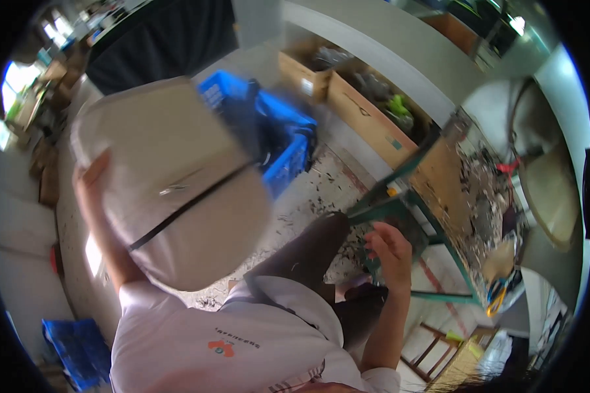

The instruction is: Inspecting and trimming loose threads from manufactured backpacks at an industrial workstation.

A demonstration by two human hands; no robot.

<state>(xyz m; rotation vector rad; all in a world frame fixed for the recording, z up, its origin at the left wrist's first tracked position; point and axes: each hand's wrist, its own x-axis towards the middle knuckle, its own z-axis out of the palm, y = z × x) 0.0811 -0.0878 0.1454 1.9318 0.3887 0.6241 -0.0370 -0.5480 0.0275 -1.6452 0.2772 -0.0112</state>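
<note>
My left hand [92, 177] grips the left edge of a large beige rounded piece [157, 137], thumb lying over its face. It looks like soft, padded fabric; a black strip crosses it, with a small shiny mark above. What exactly it is, I cannot tell. It is held up to the left of my lap, slightly blurred. My right hand [391, 249] hangs in the air by the table's green frame, fingers loosely bent and apart, with nothing seen in them.
Behind the beige piece stands a blue plastic crate [288, 164] with dark things inside. Cardboard boxes [360, 108] line the back wall. On the right, a green-framed table [439, 193] bears scraps and yellow-handled scissors [496, 302]. Dark scraps litter the floor [308, 190].
</note>
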